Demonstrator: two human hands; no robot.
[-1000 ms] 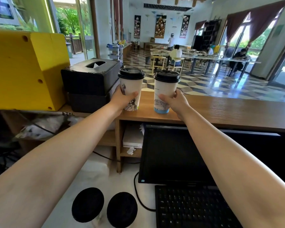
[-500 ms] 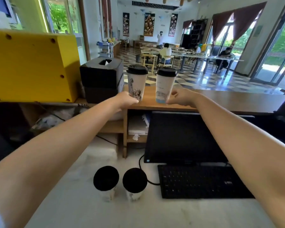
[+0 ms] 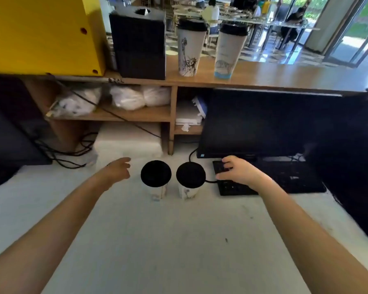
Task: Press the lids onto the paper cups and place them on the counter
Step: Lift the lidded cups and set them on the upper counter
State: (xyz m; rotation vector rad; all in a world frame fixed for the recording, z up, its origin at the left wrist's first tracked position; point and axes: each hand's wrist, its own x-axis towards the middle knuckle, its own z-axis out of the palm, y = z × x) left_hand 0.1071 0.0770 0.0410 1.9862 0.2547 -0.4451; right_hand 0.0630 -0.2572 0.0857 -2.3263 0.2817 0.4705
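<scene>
Down at the low white counter (image 3: pixel 179 240), my left grip (image 3: pixel 118 170) and right grip (image 3: pixel 238 172) are both empty, fingers loosely spread and curled round nothing. A moment ago each was wrapped round a lidded cup up on the raised wooden counter (image 3: pixel 285 77); both have since let go and dropped back toward me.

The left grip hangs just left of the left near cup (image 3: pixel 157 192), not touching it. The right grip hovers over the left end of the keyboard (image 3: pixel 285 179), to the right of the right near cup (image 3: pixel 187 192) and apart from it. Both near cups carry black lids (image 3: pixel 156 173); from above I cannot tell whether they are pressed fully home.

Farther off, the sketch-printed cup (image 3: pixel 188 54) and the blue-based cup (image 3: pixel 227 54) stand upright side by side on the wooden counter, right of the black tissue box (image 3: pixel 138 43), lids on. I judge that pair delivered and the near pair next.
</scene>
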